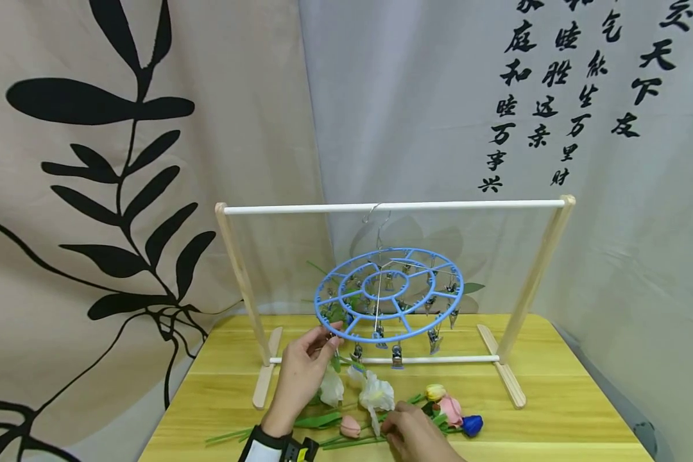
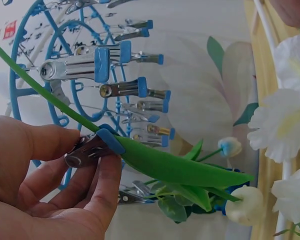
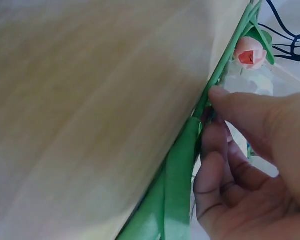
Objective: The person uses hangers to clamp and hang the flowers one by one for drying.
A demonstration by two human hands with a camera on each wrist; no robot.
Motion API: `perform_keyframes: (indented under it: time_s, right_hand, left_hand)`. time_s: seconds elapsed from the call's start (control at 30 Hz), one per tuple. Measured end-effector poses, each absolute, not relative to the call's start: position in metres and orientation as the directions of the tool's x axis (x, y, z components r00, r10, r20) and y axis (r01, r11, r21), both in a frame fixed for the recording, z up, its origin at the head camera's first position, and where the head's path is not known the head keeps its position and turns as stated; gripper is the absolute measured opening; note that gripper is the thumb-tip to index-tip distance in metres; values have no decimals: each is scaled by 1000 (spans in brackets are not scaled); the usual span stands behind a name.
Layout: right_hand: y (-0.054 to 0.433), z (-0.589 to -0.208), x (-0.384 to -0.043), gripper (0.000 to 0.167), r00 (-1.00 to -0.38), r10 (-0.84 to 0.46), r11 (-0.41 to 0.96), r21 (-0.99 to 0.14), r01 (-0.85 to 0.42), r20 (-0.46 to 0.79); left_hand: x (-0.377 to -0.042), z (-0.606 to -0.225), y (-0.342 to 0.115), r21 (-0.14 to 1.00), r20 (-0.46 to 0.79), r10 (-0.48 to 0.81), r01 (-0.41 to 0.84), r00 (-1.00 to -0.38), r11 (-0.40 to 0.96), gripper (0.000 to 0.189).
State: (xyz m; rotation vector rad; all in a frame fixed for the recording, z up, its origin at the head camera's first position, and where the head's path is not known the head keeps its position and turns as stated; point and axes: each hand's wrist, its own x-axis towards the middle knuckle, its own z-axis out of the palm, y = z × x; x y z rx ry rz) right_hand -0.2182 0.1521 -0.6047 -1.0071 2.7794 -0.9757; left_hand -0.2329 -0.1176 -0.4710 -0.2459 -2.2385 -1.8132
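In the left wrist view my left hand point(image 2: 55, 175) pinches a metal clip point(image 2: 85, 152) with blue tips. The clip's tips bite on the green stem of an artificial flower, beside its long leaf point(image 2: 185, 165). This clip is at the near left rim of a round blue hanger point(image 1: 401, 337), which hangs from a white rod point(image 1: 468, 205). On the table my right hand point(image 1: 416, 433) is among the lying flowers. Its curled thumb and fingers pinch a green stem point(image 3: 225, 60); the fingertips partly hide the contact. A pale pink tulip point(image 3: 250, 53) shows beyond them.
A wooden-legged rack point(image 1: 239, 282) stands on the yellow wood-grain table point(image 1: 577, 430). White flowers point(image 1: 376, 393) lie near the hands. To the right are a pink rose point(image 1: 450, 410), a blue flower point(image 1: 472, 425) and a yellow tulip point(image 1: 436, 392). Several clips dangle under the hanger.
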Motion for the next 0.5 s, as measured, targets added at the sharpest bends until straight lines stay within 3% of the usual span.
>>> perform_keyframes:
  time_s: [0.23,0.5]
  right_hand:
    - [152,-602,-220,13,-820,-563,621,-600,-505,107]
    - [152,-601,-216,22,-792,-563,644,-477,-598,234]
  left_hand:
    - [-236,-473,-119,929,307,-25,294,-951,225,29]
    - [-237,-472,-122,921,319,-29,303,-947,244,34]
